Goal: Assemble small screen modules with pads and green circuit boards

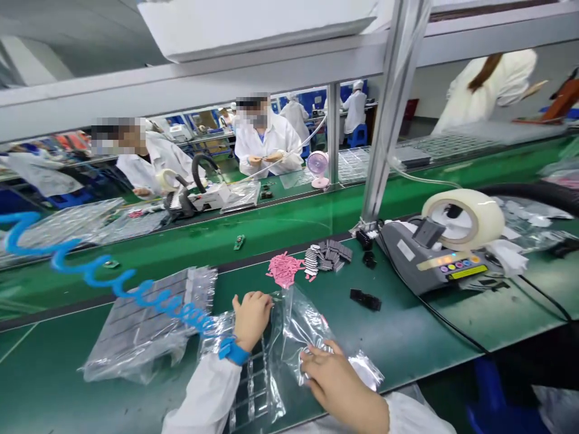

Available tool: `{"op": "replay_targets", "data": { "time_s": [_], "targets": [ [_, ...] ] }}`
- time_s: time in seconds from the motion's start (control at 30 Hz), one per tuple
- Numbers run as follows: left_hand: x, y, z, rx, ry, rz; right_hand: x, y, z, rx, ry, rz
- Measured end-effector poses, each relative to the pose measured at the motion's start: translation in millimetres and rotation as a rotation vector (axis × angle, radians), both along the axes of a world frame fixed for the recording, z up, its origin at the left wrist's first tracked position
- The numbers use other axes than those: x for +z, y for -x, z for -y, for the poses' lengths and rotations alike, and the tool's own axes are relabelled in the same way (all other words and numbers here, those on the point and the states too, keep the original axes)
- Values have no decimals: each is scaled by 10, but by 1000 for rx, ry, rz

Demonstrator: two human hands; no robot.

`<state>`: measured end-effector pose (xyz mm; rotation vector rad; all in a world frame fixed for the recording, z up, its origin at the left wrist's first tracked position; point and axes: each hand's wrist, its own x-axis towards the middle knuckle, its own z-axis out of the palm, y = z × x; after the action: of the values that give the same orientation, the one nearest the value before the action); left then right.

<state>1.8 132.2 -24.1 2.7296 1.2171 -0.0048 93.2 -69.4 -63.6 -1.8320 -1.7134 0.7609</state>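
A clear plastic bag (294,313) lies on the green bench in front of me, over part of a clear compartment tray (253,386). My left hand (252,316), with a blue wrist strap (234,351), is at the bag's upper left edge. Its fingers curl closed there, fingertips partly hidden. Lower on the bag, my right hand (337,377) has bent fingers gripping the crinkled film. Just beyond the bag sit a heap of small pink pieces (284,269) and a pile of grey strips (333,255). Crumpled shiny film (366,371) shows beside my right hand.
Wrapped grey trays (149,310) lie left, under a coiled blue hose (104,274). A grey machine (420,259) with a tape roll (464,218) stands right, its cable crossing the bench. Black pieces (365,299) lie nearer. A metal post (391,114) rises behind; co-workers (269,141) sit across.
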Motion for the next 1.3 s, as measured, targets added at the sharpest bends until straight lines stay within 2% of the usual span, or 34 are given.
{"op": "replay_targets", "data": {
  "time_s": [0.23, 0.37, 0.47, 0.6, 0.7, 0.8, 0.9, 1.07, 1.3],
  "targets": [
    [31, 91, -378, 147, 227, 212, 30, 31, -28, -44, 21, -42],
    [198, 189, -491, 228, 373, 425, 51, 43, -31, -64, -22, -95],
    [404, 180, -291, 140, 577, 582, 170, -46, -16, -133, -103, -162],
    [637, 45, 209, -79, 980, 672, 502, -297, 56, -247, -288, -237],
    [713, -92, 522, -199, 1278, 651, 751, -456, 137, -298, -388, -260],
    [715, -249, 710, -246, 1503, 589, 889, -524, 224, -302, -404, -310],
    [677, -397, 819, -252, 1637, 549, 913, -546, 309, -328, -374, -382],
    [581, -531, 950, -211, 1786, 528, 847, -584, 413, -437, -330, -476],
    [534, -591, 1062, -13, 1930, 606, 789, -649, 445, -581, -328, -618]
  ]
}}
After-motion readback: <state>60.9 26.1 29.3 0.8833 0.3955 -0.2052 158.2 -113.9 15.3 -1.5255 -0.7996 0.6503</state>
